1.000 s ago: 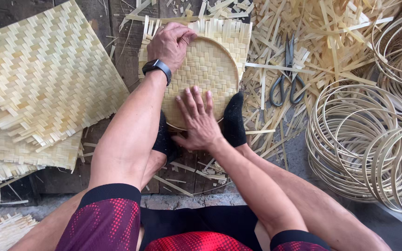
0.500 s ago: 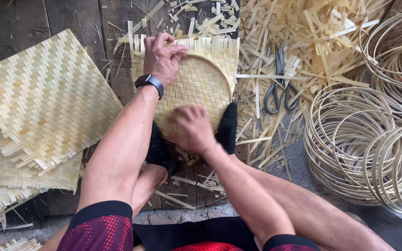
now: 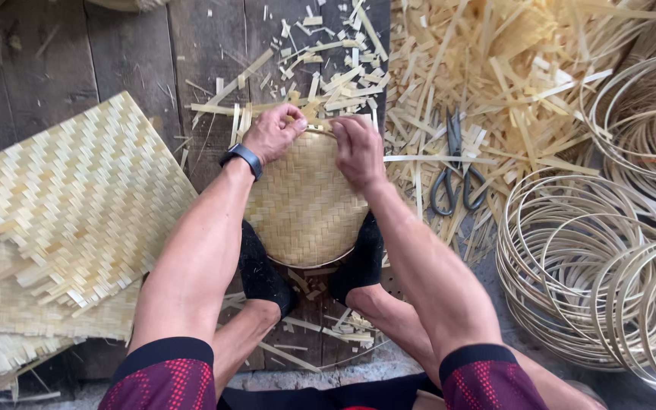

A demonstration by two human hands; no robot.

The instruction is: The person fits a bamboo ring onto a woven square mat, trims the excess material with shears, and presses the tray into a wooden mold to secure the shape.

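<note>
Both of my hands have come up to the far rim of the round woven bamboo tray since a moment ago, when my right hand pressed flat on its near side. Now my left hand curls its fingers over the tray's far edge, gripping it, and my right hand lies beside it, fingers bent down onto the same edge. Near side of the tray sits pinned between my feet in black socks. Left of the tray lie flat woven mats. Right of it rest scissors on loose bamboo strips, and further right stacked bamboo hoops.
</note>
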